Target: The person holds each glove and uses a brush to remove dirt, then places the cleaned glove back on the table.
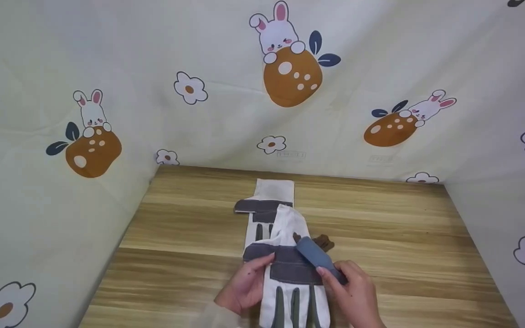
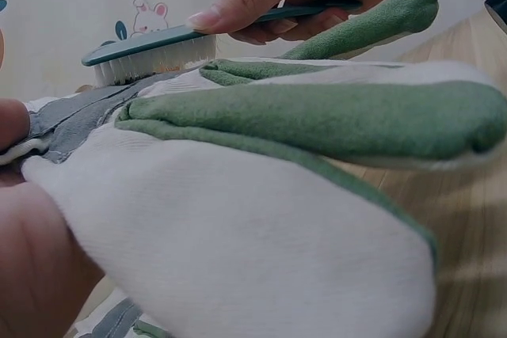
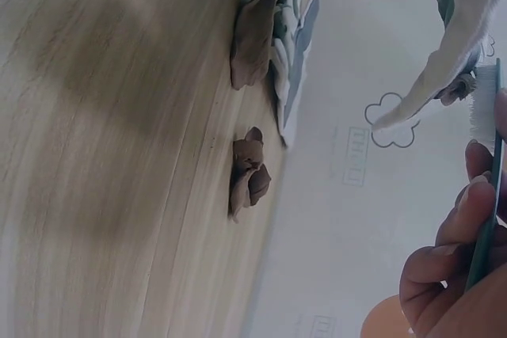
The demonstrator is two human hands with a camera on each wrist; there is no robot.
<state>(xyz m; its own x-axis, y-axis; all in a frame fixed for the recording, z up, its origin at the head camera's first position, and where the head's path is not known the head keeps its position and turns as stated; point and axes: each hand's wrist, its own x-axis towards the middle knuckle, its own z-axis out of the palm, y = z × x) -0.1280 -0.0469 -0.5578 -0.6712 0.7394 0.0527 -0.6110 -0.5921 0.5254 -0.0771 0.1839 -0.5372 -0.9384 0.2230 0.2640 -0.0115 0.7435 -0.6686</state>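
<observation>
A white work glove [image 1: 290,228] with grey patches and green finger strips is held up off the table. My left hand [image 1: 249,282] grips its left edge, thumb on the grey patch. My right hand [image 1: 356,291] holds the handle of a blue-green scrub brush [image 1: 312,255]. In the left wrist view, the brush's white bristles [image 2: 150,62] press against the grey patch. A small brown lump [image 3: 455,89] sits at the glove by the bristles. Beneath and behind lies a second, similar glove [image 1: 275,189], partly covered by the first.
Brown, clay-like pieces [image 3: 249,170] lie on the wooden table [image 1: 189,246], beside the lower glove. A pale cloth backdrop [image 1: 226,123] printed with rabbits and flowers stands behind the table and along both sides.
</observation>
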